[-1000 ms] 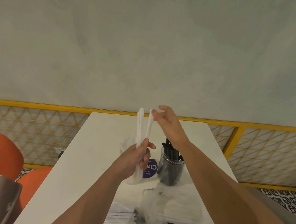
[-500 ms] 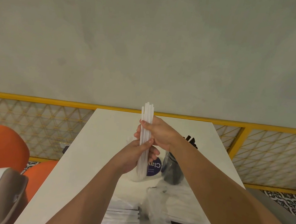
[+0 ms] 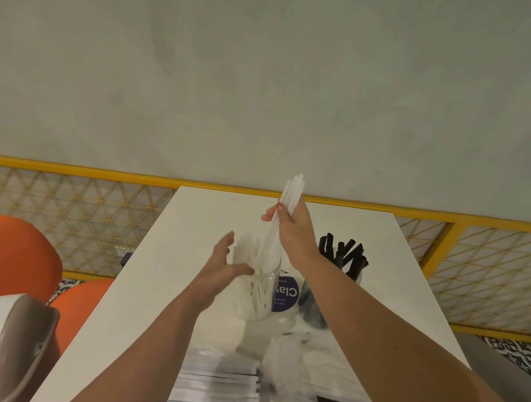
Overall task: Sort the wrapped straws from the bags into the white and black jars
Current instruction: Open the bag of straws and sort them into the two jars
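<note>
My right hand (image 3: 290,229) grips a bundle of white wrapped straws (image 3: 285,202), tilted, with their lower ends inside the clear jar of white straws (image 3: 261,284) at the table's middle. My left hand (image 3: 223,268) hangs open just left of that jar, fingers spread near its rim. Right of it stands the jar of black straws (image 3: 338,272), partly behind my right forearm. A stack of white wrapped straws (image 3: 216,390) lies near me, beside a clear plastic bag (image 3: 315,377).
The white table (image 3: 161,255) runs to a yellow mesh railing (image 3: 62,213) below a grey wall. Orange chairs (image 3: 8,260) stand at the left. A white and brown object (image 3: 0,347) sits at the lower left.
My left hand let go of the white bundle and dropped open beside the jar. My right hand tilted the bundle and lowered its ends into the white jar.
</note>
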`<state>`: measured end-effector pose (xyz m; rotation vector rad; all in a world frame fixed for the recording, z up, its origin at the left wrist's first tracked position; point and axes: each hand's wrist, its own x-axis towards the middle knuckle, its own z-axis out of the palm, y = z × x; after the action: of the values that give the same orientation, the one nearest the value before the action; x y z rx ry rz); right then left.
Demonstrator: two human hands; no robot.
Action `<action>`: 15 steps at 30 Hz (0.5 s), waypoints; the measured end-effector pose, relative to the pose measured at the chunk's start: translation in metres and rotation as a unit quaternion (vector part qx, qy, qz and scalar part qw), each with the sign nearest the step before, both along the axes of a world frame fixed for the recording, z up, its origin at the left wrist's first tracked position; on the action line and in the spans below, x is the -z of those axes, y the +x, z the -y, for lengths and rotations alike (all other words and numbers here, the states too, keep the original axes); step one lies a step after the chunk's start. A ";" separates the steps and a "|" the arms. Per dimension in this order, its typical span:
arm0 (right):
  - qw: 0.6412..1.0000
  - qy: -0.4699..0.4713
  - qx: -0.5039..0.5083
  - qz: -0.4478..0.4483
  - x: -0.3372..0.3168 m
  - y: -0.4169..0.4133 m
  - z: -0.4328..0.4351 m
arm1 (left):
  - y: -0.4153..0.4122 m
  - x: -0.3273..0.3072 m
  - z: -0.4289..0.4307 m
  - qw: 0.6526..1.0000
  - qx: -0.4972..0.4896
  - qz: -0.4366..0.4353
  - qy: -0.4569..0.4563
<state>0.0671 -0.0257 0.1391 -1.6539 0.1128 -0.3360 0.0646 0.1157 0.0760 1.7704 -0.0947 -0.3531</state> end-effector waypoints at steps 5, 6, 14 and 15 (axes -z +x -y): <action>0.986 -0.133 -0.012 -0.103 0.021 0.001 0.003 | 0.007 0.015 0.007 0.994 0.048 0.017 0.099; 0.978 -0.162 -0.021 -0.131 0.024 0.002 0.004 | 0.009 0.015 0.009 0.993 0.051 0.027 0.105; 0.966 -0.166 -0.077 -0.184 0.040 0.001 0.007 | 0.016 0.012 0.021 0.986 0.067 0.090 0.121; 0.962 -0.175 -0.086 -0.191 0.040 0.001 0.008 | 0.016 0.013 0.022 0.984 0.067 0.099 0.136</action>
<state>0.0678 -0.0339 0.0991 -2.0515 0.2067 0.1091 0.0807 0.0941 0.0629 2.0728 -0.3212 -0.2967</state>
